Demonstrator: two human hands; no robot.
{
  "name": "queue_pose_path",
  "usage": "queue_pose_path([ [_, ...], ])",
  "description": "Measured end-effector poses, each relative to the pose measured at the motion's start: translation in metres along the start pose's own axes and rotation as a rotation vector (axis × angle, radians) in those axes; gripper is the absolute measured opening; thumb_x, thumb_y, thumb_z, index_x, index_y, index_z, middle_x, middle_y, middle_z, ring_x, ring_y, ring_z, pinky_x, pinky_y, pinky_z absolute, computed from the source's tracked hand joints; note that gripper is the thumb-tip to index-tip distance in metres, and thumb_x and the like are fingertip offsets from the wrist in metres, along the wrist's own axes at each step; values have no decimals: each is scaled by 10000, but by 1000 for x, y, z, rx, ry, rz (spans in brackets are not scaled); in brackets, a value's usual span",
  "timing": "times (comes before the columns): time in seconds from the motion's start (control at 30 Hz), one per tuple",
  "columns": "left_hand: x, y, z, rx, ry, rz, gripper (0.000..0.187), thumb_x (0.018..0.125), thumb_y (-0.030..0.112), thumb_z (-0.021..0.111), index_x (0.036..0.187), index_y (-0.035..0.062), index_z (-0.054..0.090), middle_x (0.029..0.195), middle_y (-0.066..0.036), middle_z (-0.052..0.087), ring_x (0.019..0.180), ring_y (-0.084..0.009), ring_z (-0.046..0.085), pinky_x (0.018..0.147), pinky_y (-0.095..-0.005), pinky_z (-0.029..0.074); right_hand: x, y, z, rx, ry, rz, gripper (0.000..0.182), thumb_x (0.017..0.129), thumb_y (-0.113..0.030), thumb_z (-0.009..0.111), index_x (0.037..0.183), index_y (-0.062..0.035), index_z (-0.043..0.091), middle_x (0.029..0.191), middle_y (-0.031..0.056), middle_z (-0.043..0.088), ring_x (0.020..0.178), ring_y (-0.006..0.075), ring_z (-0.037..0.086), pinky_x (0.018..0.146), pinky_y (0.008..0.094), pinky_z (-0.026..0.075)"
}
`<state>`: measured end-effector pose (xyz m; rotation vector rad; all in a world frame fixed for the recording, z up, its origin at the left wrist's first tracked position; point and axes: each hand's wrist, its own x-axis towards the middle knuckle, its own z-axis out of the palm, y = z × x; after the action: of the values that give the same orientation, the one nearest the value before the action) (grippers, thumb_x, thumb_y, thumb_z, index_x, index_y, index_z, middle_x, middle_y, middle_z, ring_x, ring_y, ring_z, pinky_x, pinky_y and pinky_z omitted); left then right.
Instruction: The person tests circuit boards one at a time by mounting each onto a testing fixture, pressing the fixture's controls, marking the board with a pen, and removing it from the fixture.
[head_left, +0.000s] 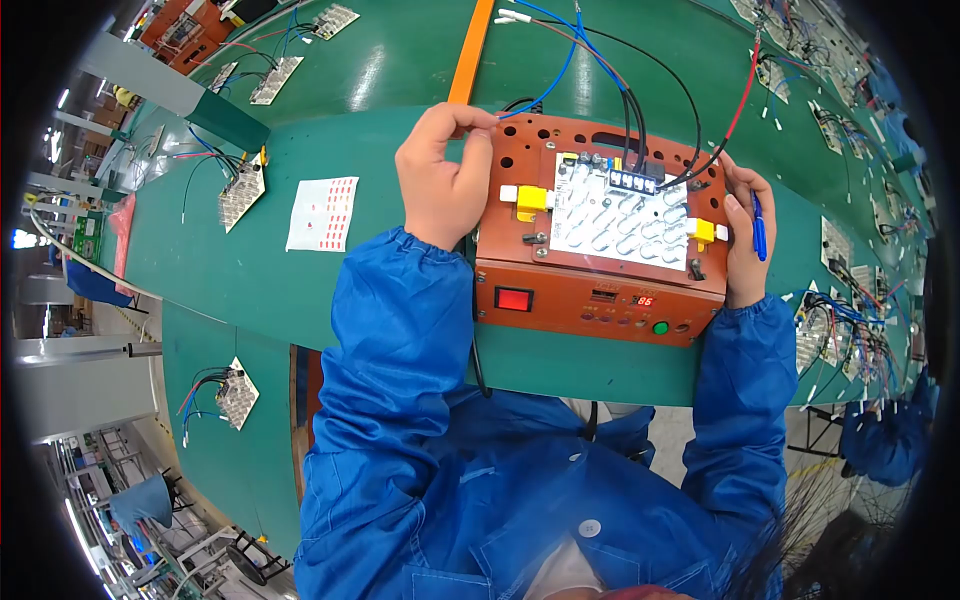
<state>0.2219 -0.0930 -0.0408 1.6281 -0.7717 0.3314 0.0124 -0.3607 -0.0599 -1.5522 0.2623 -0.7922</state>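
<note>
At the box [560, 300] near the table's [600, 375] front edge, your left hand [437, 172] curls, grip unclear; your right hand [742, 245] holds a pen [759, 235].

- Blue jacket [530, 490], slightly shiny, with pale stitching [450, 575]
- Long, loose, creased sleeves [385, 345]
- Gathered cuffs [432, 249] at both wrists
- Round pale button [589, 528] in front
- Pale cloth [566, 570] at the neck

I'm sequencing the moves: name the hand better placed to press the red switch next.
Probably the left hand: it is nearer the red switch, while the right hand, at the orange box's opposite side, holds a blue pen.
</note>
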Motion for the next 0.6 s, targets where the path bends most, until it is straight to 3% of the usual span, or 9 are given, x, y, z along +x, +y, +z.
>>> queue_pose_path([
  [0.47,-2,2,-1,-19,-63,149,101,813,-49,610,856,10,679,815,-109,683,749,-207,657,707,-310,523,1,2,0,16,-10,-22,336,948,-40,548,1277,-10,489,1473,266,511,1384,292,487,1173,401,345],
  [0.6,-4,2,-2,-104,-68,111,75,824,-42,596,836,-5,661,782,-83,654,707,-158,611,676,-284,493,0,2,1,27,-2,-10,339,944,-37,552,1276,-7,489,1474,263,512,1381,284,489,1166,397,355],
])
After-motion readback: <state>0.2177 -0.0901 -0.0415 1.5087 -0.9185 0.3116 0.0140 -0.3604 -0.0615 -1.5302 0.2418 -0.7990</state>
